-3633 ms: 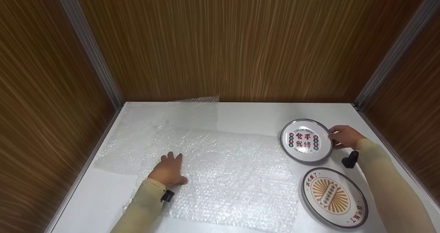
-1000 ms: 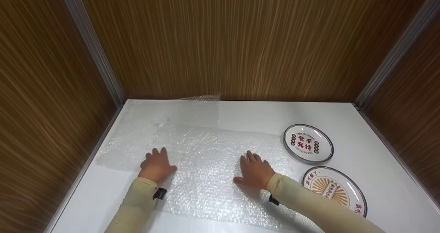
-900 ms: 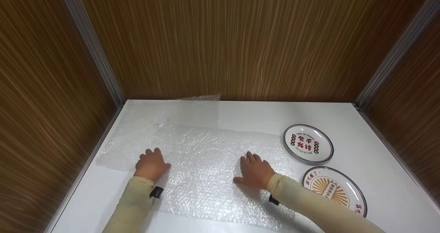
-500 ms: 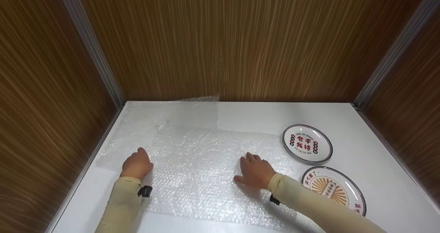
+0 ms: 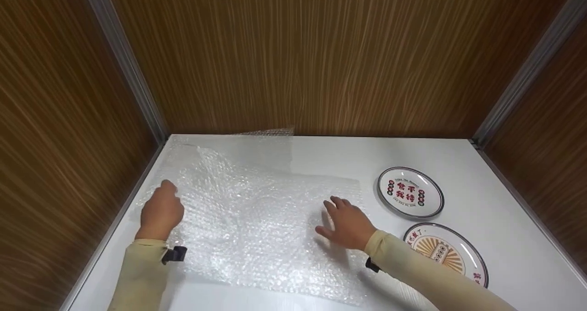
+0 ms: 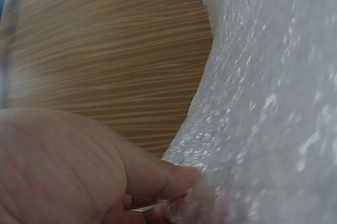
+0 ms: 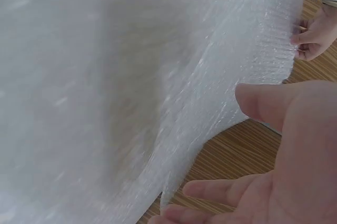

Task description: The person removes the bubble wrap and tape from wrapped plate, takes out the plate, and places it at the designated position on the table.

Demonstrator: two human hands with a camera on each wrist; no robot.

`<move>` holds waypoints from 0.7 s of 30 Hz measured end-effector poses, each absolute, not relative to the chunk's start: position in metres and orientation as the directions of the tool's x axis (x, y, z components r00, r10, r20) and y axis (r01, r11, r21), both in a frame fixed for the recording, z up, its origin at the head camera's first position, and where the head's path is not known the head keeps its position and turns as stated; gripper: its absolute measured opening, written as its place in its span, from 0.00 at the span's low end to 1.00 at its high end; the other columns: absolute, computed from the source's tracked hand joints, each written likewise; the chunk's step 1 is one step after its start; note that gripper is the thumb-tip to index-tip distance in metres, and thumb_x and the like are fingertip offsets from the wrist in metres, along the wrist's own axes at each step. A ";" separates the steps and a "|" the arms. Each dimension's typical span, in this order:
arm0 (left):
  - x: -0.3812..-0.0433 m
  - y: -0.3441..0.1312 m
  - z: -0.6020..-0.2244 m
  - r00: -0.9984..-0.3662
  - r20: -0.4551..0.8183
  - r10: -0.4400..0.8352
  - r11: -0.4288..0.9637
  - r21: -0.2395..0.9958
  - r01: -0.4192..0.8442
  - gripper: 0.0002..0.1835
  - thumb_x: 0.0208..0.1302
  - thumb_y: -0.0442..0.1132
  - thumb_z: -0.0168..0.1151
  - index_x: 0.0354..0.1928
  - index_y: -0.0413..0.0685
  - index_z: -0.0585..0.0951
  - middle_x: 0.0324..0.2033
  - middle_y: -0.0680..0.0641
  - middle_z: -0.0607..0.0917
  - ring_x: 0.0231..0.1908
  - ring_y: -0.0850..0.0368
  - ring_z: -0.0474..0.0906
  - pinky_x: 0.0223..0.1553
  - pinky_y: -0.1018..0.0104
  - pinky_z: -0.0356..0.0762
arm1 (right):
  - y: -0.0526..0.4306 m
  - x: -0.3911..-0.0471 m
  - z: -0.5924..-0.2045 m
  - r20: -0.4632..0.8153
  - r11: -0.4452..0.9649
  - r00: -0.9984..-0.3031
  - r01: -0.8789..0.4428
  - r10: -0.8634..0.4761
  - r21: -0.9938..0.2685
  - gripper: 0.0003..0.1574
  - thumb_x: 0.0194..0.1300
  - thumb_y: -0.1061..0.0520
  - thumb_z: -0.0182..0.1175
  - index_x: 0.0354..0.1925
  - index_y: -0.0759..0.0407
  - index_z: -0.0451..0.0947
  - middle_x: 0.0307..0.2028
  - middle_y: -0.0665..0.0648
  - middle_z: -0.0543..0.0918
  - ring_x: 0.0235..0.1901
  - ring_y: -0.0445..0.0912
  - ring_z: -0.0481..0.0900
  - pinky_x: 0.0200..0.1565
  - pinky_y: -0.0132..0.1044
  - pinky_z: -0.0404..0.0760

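Clear bubble wrap (image 5: pixel 261 219) spreads over the white table, its left part lifted and rippled. At its left edge my left hand (image 5: pixel 161 210) pinches the sheet between thumb and fingers; the left wrist view shows the thumb (image 6: pixel 179 181) on the film's edge (image 6: pixel 197 145). My right hand (image 5: pixel 348 224) hovers over the right part of the wrap with fingers spread, holding nothing. In the right wrist view, its thumb and fingers (image 7: pixel 226 190) stand apart beside the sheet (image 7: pixel 221 77). Two round plates lie to the right: a smaller one with red characters (image 5: pixel 410 192) and a larger one with an orange sunburst (image 5: pixel 451 249).
A second, flatter piece of bubble wrap (image 5: pixel 270 150) lies at the back left, one corner standing against the wood-grain back panel (image 5: pixel 293 58). Wood-grain side panels (image 5: pixel 50 118) enclose the white table (image 5: pixel 335 157). My right sleeve (image 5: pixel 426 269) partly covers the larger plate.
The right hand let go of the smaller plate and came over the wrap. My left hand slid left, took the sheet's left edge and raised it, pulling the sheet leftward. The right hand then rose slightly.
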State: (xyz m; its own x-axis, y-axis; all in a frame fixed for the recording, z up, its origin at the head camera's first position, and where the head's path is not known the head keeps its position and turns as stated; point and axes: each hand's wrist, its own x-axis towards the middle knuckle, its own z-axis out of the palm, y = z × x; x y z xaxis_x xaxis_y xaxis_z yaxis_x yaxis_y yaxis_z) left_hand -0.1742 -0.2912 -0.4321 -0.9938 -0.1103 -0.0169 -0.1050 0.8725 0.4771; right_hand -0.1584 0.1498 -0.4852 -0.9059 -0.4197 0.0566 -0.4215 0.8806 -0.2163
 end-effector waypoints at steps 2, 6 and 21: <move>-0.174 -0.298 -0.428 -0.991 0.007 -0.137 0.863 0.492 -0.116 0.16 0.72 0.28 0.44 0.57 0.24 0.67 0.47 0.23 0.77 0.38 0.26 0.80 0.35 0.38 0.78 | 0.153 -0.160 -0.485 0.062 0.883 -0.911 -0.411 -0.408 -0.225 0.47 0.69 0.36 0.63 0.68 0.70 0.71 0.67 0.74 0.72 0.66 0.69 0.71 0.63 0.62 0.75; -0.172 -0.315 -0.424 -0.983 0.035 -0.180 0.857 0.496 -0.140 0.17 0.71 0.28 0.45 0.58 0.22 0.66 0.48 0.21 0.75 0.44 0.21 0.77 0.40 0.34 0.77 | 0.159 -0.160 -0.485 0.077 0.885 -0.916 -0.400 -0.393 -0.239 0.47 0.69 0.36 0.63 0.69 0.70 0.70 0.67 0.73 0.72 0.66 0.68 0.71 0.63 0.61 0.74; -0.173 -0.365 -0.438 -0.938 -0.117 -0.325 0.770 0.543 -0.335 0.31 0.68 0.27 0.48 0.66 0.14 0.50 0.57 0.11 0.62 0.55 0.13 0.65 0.53 0.25 0.69 | 0.177 -0.159 -0.481 0.083 0.899 -0.925 -0.380 -0.371 -0.217 0.45 0.68 0.38 0.65 0.67 0.71 0.72 0.66 0.74 0.73 0.64 0.69 0.73 0.62 0.62 0.76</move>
State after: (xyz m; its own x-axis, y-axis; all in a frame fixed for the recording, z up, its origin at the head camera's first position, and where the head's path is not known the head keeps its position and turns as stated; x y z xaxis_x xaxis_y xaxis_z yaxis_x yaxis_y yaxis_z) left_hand -0.1727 -0.3652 -0.4384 -0.9384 -0.3251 -0.1170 -0.3346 0.7703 0.5428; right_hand -0.1594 0.1768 -0.4814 -0.9248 -0.3713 0.0831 -0.3805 0.8991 -0.2166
